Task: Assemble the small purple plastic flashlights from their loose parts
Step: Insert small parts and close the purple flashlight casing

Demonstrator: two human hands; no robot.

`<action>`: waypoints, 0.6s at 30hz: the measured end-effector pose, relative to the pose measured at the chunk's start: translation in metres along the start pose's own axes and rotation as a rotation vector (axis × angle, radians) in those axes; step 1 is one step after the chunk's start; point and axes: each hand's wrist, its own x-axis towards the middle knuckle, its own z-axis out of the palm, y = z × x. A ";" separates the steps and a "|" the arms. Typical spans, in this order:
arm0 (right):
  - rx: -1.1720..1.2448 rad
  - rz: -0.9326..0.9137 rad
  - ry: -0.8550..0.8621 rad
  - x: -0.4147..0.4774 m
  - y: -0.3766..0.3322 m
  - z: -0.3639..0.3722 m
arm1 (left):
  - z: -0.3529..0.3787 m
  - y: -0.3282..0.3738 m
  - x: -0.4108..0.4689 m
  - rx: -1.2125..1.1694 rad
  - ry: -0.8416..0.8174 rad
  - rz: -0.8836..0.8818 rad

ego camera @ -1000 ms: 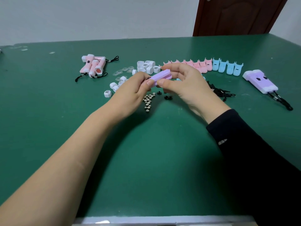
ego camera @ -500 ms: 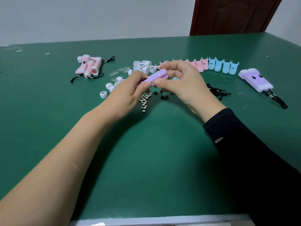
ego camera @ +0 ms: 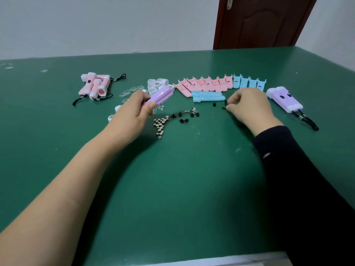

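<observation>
Now your left hand (ego camera: pixel 132 112) pinches the purple plastic flashlight body (ego camera: pixel 159 95) by its near end above the green table (ego camera: pixel 172 179), probably light, stiff and slick, so clamp its sides while your right hand (ego camera: pixel 247 106) pinches a tiny black part (ego camera: pixel 224 107).

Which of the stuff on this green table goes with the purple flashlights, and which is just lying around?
In use: purple body in left hand; black piece pinched by right hand; button cells; white caps; finished purple flashlights.
Lying about: pink flashlights; pink shells; blue shells.
</observation>
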 end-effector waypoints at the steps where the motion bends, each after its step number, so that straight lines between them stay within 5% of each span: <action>1: -0.040 0.030 -0.047 0.001 0.005 0.000 | 0.001 0.000 0.000 0.012 -0.003 0.001; 8: -0.023 0.083 -0.033 0.003 0.006 0.007 | 0.007 0.000 -0.001 0.052 0.004 0.002; 13: 0.547 -0.004 0.064 -0.001 -0.002 -0.006 | 0.006 0.000 -0.001 0.041 0.007 0.003; 18: 0.966 0.028 -0.117 -0.006 -0.013 -0.017 | 0.007 0.005 -0.003 -0.010 -0.007 -0.018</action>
